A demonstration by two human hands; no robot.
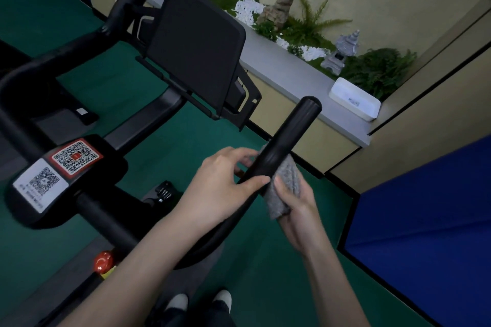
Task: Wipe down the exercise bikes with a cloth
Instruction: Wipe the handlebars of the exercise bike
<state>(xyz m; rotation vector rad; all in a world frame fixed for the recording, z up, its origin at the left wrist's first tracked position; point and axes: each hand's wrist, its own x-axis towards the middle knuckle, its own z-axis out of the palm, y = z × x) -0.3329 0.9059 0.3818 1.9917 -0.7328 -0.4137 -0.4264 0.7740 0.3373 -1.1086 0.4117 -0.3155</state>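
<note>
While the left hand (pixel 220 180) curls its fingers over the black handlebar (pixel 281 146), right hand (pixel 297 210) pinching the grey cloth (pixel 285 186) against that bar's underside, dark console screen (pixel 196 48) beyond the bar.

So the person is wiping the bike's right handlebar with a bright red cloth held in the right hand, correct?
Not quite: the cloth is grey, not red. The head view shows the right hand holding it against the right handlebar, with the left hand on the bar too.
</note>
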